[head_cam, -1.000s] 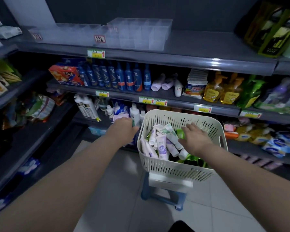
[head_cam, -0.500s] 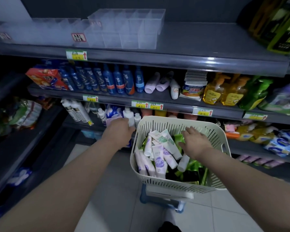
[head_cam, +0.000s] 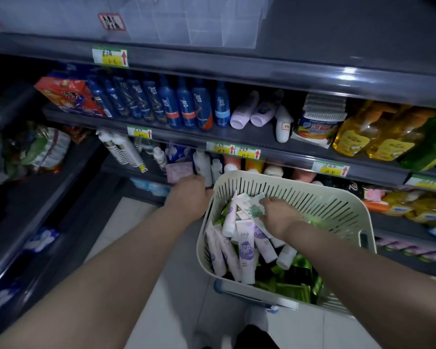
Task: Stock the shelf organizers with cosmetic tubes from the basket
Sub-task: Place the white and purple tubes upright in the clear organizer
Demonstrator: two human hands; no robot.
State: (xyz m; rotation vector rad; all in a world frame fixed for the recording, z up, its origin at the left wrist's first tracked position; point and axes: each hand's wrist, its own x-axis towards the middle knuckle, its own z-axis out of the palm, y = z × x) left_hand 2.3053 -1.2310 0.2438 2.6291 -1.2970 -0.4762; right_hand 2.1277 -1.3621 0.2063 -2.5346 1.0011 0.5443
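In the head view, the basket [head_cam: 337, 197] was seen standing below the shelves. The cosmetic tubes [head_cam: 244, 245] were heaped along its left side, most with their long axes running toward and away from the person.

The right hand [head_cam: 278, 217] had been reached inside the basket. Its fingers [head_cam: 264, 201] were bent down onto the flat end of a green-printed tube [head_cam: 251, 209], with the thumb apparently under it, so the tube was judged to be pinched. This tube lay on top of the heap, and its long axis ran leftward from the fingers toward the basket's left wall.

The left hand [head_cam: 188, 195] was set against the outside of the left rim. Its fingers were curled away out of sight, so it could not be told whether anything was held.

The clear shelf organizers [head_cam: 186, 26] were seen on the top shelf, well above the basket and to the left. A lift up and leftward was therefore judged to be called for, with the right hand the nearer to the tubes.
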